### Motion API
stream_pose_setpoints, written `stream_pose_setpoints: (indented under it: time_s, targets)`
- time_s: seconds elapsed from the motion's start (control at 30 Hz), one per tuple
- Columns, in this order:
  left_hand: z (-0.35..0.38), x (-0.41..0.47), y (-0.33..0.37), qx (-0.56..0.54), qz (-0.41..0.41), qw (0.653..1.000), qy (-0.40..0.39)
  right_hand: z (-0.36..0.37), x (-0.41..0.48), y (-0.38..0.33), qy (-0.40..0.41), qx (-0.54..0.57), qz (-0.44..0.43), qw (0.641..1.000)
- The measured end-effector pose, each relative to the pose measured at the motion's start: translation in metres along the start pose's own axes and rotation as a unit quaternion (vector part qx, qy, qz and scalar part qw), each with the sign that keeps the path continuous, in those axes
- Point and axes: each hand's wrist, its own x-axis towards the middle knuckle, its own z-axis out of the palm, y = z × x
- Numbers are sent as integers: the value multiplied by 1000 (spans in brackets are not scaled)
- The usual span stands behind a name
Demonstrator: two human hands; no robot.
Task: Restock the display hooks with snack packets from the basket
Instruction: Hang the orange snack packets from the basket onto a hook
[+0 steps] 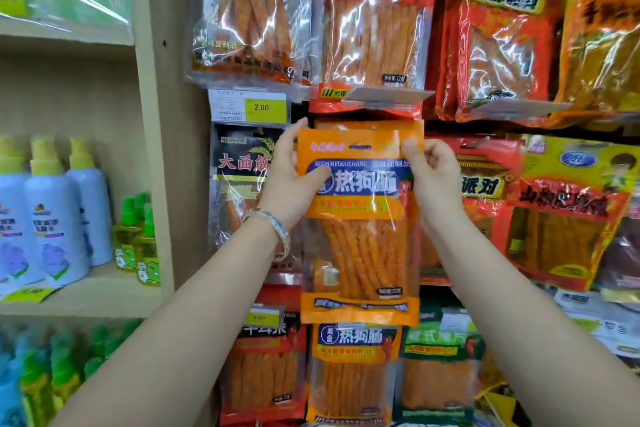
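Note:
An orange snack packet (360, 218) with a blue label band and a clear window of orange sticks is held up flat against the display wall. My left hand (292, 180) grips its upper left edge, thumb across the front. My right hand (433, 172) pinches its upper right corner. The packet's top edge with its hang hole sits just under a grey hook tag (384, 95). A matching orange packet (353, 371) hangs directly below. The hook itself is hidden, and no basket is in view.
Packets hang all around: a black one (242, 177) to the left, red ones (374, 24) above, red and yellow ones (561, 211) to the right. A yellow 2.00 price tag (263, 107) sits upper left. Wooden shelves with spray bottles (55, 218) stand further left.

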Motion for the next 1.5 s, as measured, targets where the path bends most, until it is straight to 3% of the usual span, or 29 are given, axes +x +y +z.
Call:
stream_pose_setpoints:
  time_s: [0.2,0.7,0.83,1.0,1.3,1.5]
  targets:
    - [10,11,9,117,99,987,-57,-4,14,-2,43,-6,-58,997]
    - [22,3,-25,189,99,974,-68,-3,26,17,64,-83,-12,994]
    - [22,8,-28,176,94,979,-37,-6,23,16,34,-67,-61,995]
    - [21,8,-14,190,164,968,-3,-6,25,1,40,-44,-120,991]
    - [21,15,-3,194,164,967,-21,1,39,-8,54,-88,-43,994]
    - [26,15,-20,234,162,958,-30,-3,36,6,80,-156,-53,983]
